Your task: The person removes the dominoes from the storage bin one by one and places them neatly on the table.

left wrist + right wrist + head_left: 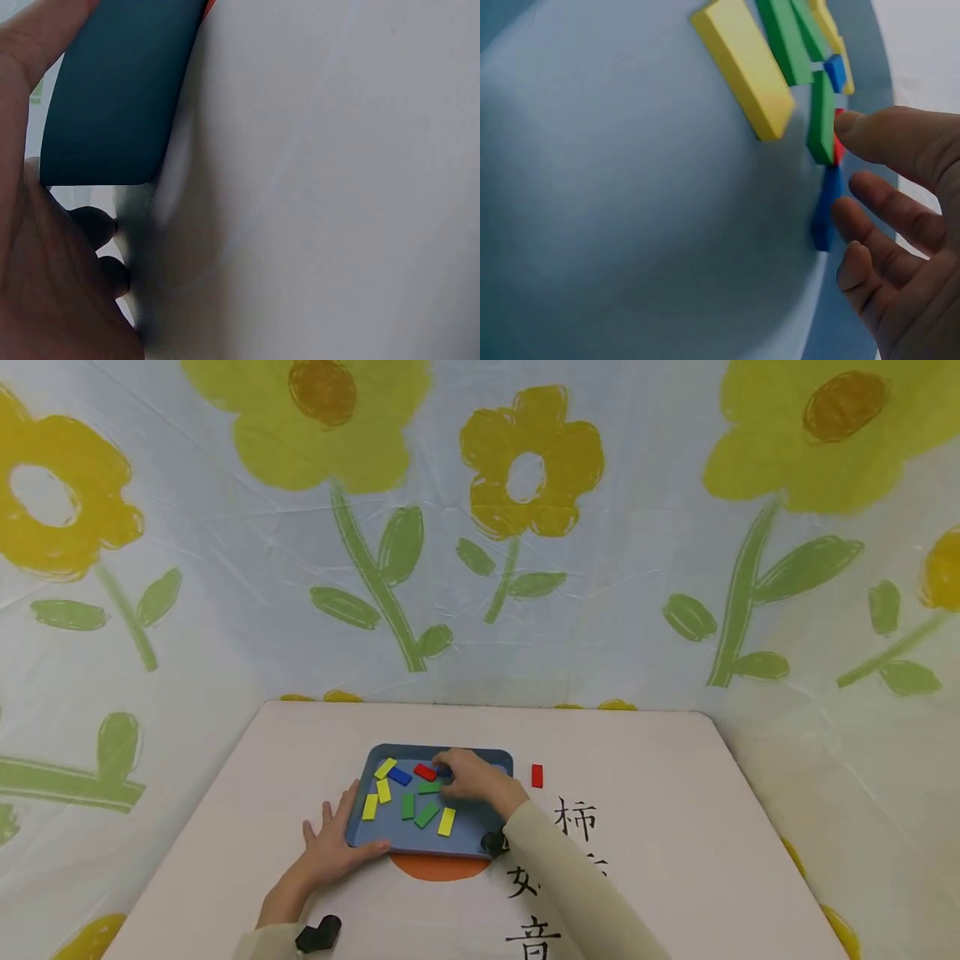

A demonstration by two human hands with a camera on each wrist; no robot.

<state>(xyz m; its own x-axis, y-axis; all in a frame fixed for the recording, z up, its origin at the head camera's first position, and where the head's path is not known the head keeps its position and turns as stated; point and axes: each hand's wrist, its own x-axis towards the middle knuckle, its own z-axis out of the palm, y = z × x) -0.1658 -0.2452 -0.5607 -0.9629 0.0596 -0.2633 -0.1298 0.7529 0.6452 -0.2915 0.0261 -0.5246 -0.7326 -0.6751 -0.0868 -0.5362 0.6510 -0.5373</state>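
Observation:
A blue tray (468,837) lies on the table and holds several small rectangular blocks in yellow, green, blue and red. My left hand (330,847) rests at its near left corner, fingers spread along the left side and thumb on the front rim. The tray corner (120,97) shows between thumb and fingers in the left wrist view. Over the tray's far side reaches my right hand (476,777), holding nothing visible. In the right wrist view its thumb overlaps a red block (838,142); contact is unclear. Its loosely bent fingers are near a blue block (826,210), beside a green block (821,116).
One red block (537,776) lies on the table (637,777) just right of the tray. Black written characters (576,818) and an orange disc (440,867) mark the tabletop. A flower-printed sheet (615,610) stands behind and around the table.

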